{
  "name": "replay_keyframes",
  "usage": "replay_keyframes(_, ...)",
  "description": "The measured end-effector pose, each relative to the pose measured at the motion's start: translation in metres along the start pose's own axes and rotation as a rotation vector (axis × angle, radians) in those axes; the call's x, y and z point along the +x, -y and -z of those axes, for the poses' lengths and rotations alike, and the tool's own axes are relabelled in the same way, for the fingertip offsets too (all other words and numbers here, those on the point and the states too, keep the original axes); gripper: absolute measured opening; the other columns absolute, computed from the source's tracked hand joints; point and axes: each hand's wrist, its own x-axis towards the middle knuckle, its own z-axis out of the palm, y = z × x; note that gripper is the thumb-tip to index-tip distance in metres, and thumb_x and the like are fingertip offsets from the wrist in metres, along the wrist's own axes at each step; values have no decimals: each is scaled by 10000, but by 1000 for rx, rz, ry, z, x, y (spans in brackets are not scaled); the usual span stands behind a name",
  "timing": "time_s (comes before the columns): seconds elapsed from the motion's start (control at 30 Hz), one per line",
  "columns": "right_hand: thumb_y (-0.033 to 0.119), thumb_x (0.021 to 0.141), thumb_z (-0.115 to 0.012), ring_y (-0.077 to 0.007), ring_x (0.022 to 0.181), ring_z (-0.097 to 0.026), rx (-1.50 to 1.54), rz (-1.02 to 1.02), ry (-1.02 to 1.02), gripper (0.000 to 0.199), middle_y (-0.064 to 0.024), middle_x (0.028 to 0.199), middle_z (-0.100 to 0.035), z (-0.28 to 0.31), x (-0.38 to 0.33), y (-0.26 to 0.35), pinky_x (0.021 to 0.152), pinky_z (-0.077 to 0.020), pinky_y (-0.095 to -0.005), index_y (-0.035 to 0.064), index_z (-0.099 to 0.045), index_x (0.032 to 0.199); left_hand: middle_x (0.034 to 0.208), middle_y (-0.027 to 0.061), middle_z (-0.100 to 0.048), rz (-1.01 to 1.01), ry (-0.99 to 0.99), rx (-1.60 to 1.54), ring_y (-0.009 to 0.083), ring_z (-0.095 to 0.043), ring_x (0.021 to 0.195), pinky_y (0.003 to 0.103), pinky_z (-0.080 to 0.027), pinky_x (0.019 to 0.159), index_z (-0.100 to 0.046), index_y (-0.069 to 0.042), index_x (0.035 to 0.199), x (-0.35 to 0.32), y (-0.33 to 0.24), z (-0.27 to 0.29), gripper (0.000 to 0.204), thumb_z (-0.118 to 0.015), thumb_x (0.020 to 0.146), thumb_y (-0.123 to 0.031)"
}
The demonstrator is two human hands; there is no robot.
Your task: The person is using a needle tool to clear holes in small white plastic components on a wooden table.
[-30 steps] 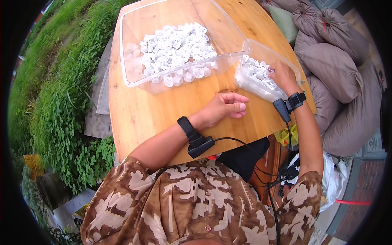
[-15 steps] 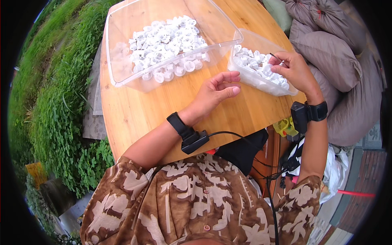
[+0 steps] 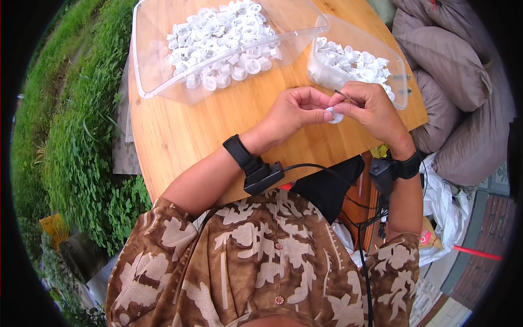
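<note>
My left hand (image 3: 291, 113) is closed on a small round white plastic piece (image 3: 335, 116), pinched at the thumb tip above the table's near right part. Meeting it there, my right hand (image 3: 376, 109) grips a thin dark rod-like tool (image 3: 342, 95), whose end sticks out past the fingers. The right fingertips are at the same white piece; whether they also hold it is hidden. Just beyond the hands stands a smaller clear plastic bin (image 3: 313, 68) with many white pieces inside. To its left, a larger clear bin (image 3: 140, 76) holds a heap of similar pieces.
Both bins stand on a wooden table (image 3: 180, 141) with a curved left edge. Grey-brown padded cloth (image 3: 444, 76) lies against its right side. A black cable (image 3: 305, 176) runs from the left wrist strap. Grass (image 3: 81, 136) grows on the left.
My right hand has come out of the smaller bin, toward me, and met my left hand. A white piece now shows between them. The bins sit slightly higher in view.
</note>
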Motion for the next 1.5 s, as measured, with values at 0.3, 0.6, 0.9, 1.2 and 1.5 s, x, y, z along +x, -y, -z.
replay_keyframes(0.3,58,840,-648,-14,620,-458,303,-116,-323,175,29,773,-595,-39,-21,-14,561,-387,-163,-15,-613,996,1023,62,-640,35,-140,-221,139,-614,966,290,-506,883,-608,-19,1011,0,3,3,190,-674,836,-47)
replay_keyframes(0.6,44,854,-625,-28,718,-570,374,-127,-275,144,4,807,-645,-34,-19,-10,641,-460,-185,-21,-644,981,1006,67,-652,24,-43,-8,127,-618,939,264,-500,845,-605,-5,1055,-1,1,5,248,-689,830,-68)
replay_keyframes(0.9,44,853,-621,-57,732,-580,130,-11,-205,136,-25,827,-675,-28,-20,-15,664,-458,-208,-13,-684,959,983,68,-658,119,24,-30,130,-621,930,265,-496,844,-606,-20,1003,-2,0,10,205,-695,826,-72)
replay_keyframes(1.2,52,851,-638,17,626,-478,483,-50,-474,165,11,817,-623,-52,-20,-17,490,-349,-163,-3,-609,1003,1069,77,-622,63,-74,-259,147,-596,1011,293,-497,910,-603,-41,960,0,-2,5,137,-666,839,-39)
replay_keyframes(1.5,9,846,-611,-54,779,-591,470,-80,-245,112,-17,844,-641,-26,-15,-15,720,-480,-205,-28,-615,952,1061,79,-628,4,-8,-120,141,-619,971,266,-498,861,-598,-18,1004,-2,-6,4,206,-688,818,-27)
